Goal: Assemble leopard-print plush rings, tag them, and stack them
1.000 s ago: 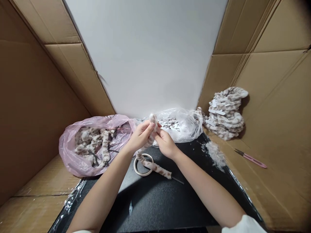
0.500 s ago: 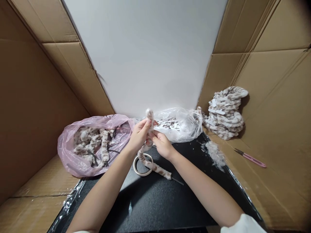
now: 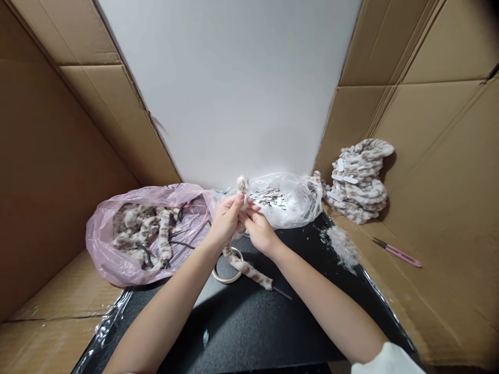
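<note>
A spotted, white-and-brown furry tube is pinched between both hands over the middle of the black table. My left hand grips it near its rounded upper end, fingers closed. Just to the right and slightly lower, my right hand has its thumb and fingers closed on the same tube. The tube's lower length hangs down and rests across a roll of tape, and a thin dark rod sticks out of its end. What lies between the fingertips is partly hidden.
At left, a pink plastic bag holds more furry tubes with dark rods. A clear bag of small white pieces lies behind my hands. On the right are a stack of furry pieces, loose fluff and pink-handled snips.
Both hands stay on the furry tube and have drawn slightly closer together at its upper end. The whole view has shifted a little.
</note>
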The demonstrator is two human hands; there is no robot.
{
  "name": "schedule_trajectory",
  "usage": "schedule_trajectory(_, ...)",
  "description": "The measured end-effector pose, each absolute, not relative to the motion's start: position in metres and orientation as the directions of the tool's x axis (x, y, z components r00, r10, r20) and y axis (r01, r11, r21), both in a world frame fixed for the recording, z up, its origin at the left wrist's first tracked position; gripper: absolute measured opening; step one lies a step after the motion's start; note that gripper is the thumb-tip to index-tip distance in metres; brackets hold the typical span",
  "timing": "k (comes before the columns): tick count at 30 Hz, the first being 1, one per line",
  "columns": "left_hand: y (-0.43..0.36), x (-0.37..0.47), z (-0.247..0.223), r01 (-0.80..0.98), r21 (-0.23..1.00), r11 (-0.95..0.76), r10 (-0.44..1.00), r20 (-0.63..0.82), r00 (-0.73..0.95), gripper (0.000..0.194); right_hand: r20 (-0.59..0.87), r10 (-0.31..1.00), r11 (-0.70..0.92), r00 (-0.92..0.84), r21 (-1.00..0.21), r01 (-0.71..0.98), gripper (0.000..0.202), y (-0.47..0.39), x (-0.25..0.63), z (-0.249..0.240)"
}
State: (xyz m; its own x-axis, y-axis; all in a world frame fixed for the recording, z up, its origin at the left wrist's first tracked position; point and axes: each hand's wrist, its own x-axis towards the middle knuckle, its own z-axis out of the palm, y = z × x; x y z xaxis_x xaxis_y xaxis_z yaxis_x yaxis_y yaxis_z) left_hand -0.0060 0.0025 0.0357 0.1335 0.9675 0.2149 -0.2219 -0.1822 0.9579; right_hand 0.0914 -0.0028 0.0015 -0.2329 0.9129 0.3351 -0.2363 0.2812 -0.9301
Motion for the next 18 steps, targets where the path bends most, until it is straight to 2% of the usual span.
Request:
schedule_trajectory(9, -0.0004, -0.0053, 0.0378, -0.108, 0.944, -0.31, 0.935, 0.324, 0.142, 0.05, 0.361, 0.923, 0.314, -0.136, -0.907, -0.281, 0.032, -0.005, 0.0859, -0.0005)
schedule_trajectory(14, 0.0003, -0.005, 0.0346, -0.134, 0.931, -0.338, 0.927, 0.354, 0.121, 0.049, 0.393, 0.913, 0.334, -0.113, -0.876, -0.347, 0.033, -0.0084, 0.0833, 0.001)
schedule_trajectory(18, 0.0015, -0.0061, 0.0328, -0.156, 0.933, -0.325, 0.934, 0.343, 0.104, 0.048, 0.423, 0.9, 0.376, -0.107, -0.875, -0.304, 0.033, -0.0115, 0.0857, 0.0035)
